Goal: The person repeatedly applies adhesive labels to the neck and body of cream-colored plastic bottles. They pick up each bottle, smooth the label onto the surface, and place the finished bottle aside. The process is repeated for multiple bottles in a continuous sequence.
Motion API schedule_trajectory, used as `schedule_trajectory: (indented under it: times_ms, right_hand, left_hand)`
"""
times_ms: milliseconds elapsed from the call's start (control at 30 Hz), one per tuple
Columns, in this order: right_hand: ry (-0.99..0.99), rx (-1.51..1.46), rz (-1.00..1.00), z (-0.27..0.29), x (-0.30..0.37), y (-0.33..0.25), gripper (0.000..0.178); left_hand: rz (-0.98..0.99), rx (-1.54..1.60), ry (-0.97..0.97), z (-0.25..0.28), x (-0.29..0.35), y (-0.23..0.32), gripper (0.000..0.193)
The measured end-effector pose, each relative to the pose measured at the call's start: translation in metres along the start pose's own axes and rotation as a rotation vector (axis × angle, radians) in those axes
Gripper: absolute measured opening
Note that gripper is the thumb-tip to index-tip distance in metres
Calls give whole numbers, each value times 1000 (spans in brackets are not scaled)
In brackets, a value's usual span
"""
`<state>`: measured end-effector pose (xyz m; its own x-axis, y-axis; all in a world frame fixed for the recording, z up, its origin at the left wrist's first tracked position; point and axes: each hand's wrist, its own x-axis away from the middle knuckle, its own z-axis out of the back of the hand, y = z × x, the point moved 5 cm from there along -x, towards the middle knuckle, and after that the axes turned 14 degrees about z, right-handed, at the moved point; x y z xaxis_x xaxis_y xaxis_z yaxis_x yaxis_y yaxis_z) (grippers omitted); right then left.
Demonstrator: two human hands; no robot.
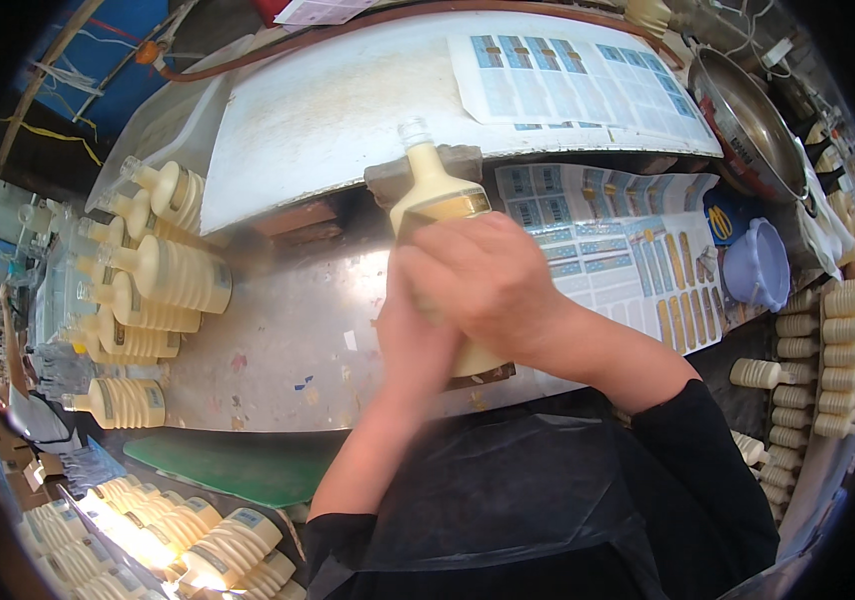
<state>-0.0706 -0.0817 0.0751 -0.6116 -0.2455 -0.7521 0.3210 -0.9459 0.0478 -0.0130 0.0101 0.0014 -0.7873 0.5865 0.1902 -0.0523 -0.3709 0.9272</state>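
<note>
Dressed in a black apron [498,500], reaching over a metal bench [278,340]. Holding right hand [493,270] across left hand [416,335], both against the front of a cream bottle [431,180] lying in mid-bench; with fingers bent but mostly hidden, impossible to tell whether clasping or only pressing it. Marked by a gold label [463,204] just past the knuckles and pointed neck-first toward the far side, over a dark block [385,182]. Flanked at right by a printed label sheet [588,290], near a purple bucket [758,265], and at left by stacked bottles [183,275]. Backed by a white board [318,110] carrying a second label sheet [548,85], beside a metal pan [753,130].
</note>
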Motion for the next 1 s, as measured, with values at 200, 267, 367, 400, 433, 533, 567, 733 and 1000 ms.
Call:
schedule_trajectory:
  times_ms: [200,267,367,400,433,533,567,733,1000]
  right_hand:
    - [-323,125,72,-41,-27,-22,14]
    - [-414,-16,2,-42,-34,-18,14]
    - [-304,-163,-152,-41,-29,1,16]
    - [-222,-204,-210,-39,-26,11,17]
    - [-82,-272,-331,-27,-25,23,19]
    - [199,-420,-595,2,-19,51,25]
    - [194,-439,-612,0,-15,56,26]
    - [210,-274,-708,-20,40,73,35]
    - [396,-173,-639,-22,74,85,37]
  left_hand:
    - [-217,-184,181,-7,9,-31,54]
    - [-71,-180,94,-3,4,-34,54]
    - [95,-107,-30,4,2,-13,70]
    - [143,-75,-66,4,1,-7,79]
    - [76,-21,-19,4,1,-7,83]
    - [-101,-43,89,1,3,-3,95]
    - [-142,-168,105,-1,2,1,100]
    - [-85,-258,43,-4,-1,7,108]
    - [-82,-121,60,-3,-3,-2,111]
